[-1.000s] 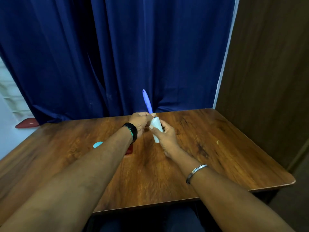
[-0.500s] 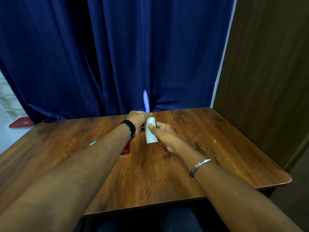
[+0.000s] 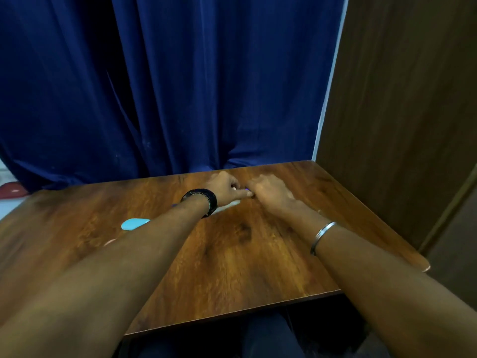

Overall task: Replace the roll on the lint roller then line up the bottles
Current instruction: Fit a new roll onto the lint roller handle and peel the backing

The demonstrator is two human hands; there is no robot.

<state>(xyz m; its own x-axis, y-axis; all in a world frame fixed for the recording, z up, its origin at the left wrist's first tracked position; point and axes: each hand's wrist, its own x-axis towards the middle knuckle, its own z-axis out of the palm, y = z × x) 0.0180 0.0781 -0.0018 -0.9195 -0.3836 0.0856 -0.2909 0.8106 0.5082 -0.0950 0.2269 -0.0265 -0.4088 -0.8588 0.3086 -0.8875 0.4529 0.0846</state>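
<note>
No readable text, label, brand, number or sign found anywhere in view; surfaces near fingers blurred, nothing legible.

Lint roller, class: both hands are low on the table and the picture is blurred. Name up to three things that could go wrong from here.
1. The left hand and right hand hide most of the lint roller, so a badly seated roll could go unnoticed.
2. The left forearm crosses above the blue object and may knock it.
3. No bottles are in view, so lining them up may mean reaching blind.
</note>
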